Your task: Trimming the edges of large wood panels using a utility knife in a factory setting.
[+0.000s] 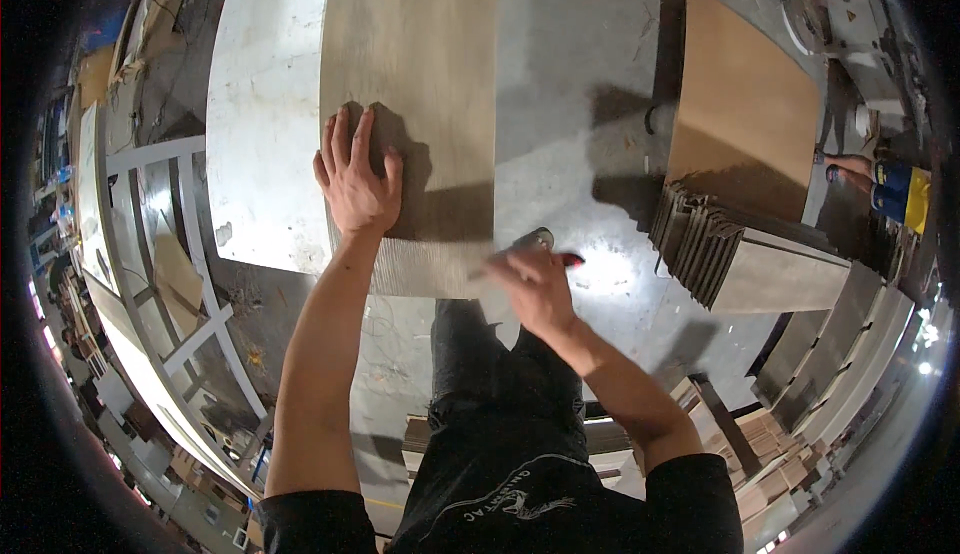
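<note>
Your left fingers (362, 136) lie spread on the wood panel (420, 44); your blurred right fingers (510, 266) close around a red-ended tool (573, 260). Stacked boards (745, 94) stand well right of them.

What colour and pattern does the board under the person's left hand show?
The board is greyish brown with fine streaks, best seen in the head view.

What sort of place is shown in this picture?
Most likely a woodworking workshop or panel factory: a long, flat, brown wood-grain board lies under the left hand, a stack of thin brown panels stands at right, and the grey floor looks like concrete.
</note>
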Motion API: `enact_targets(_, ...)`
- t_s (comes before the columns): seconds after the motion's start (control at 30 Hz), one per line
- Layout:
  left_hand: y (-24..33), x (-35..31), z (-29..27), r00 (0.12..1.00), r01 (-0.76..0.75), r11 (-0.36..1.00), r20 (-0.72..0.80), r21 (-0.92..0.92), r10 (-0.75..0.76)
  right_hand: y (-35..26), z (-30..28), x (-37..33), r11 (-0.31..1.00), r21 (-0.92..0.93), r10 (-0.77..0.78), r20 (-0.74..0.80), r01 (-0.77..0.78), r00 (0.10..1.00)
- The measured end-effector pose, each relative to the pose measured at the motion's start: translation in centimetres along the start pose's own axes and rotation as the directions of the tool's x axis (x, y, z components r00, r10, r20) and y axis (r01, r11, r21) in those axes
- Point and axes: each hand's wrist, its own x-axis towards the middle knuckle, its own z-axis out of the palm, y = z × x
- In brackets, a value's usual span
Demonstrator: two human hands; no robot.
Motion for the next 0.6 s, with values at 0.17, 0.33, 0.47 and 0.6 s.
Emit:
enact_targets(0.17,-0.2,-0.4,0.0,1.000,0.002,1.000,0.014,0.016,-0.002,-0.8,-0.3,-2.9,0.998,0.040,0.051,0.073,-0.054,0.996)
enact_targets(0.33,-1.2,0.0,1.0,0.996,-0.084,0.996,-0.014,-0.011,0.084,0.6,-0.7,3.8,0.985,-0.132,0.075,-0.266,-0.113,0.961)
enact_targets(0.47,-1.0,0.4,1.2,0.981,-0.194,0.981,0.005,0.000,0.194,-0.6,1.0,0.3,0.989,-0.127,0.041,-0.262,-0.076,0.964)
enact_targets(0.6,-1.0,0.5,0.6,0.824,-0.544,0.832,0.119,-0.109,0.554,-4.7,4.0,-7.9,0.987,-0.038,0.147,-0.146,-0.155,0.978)
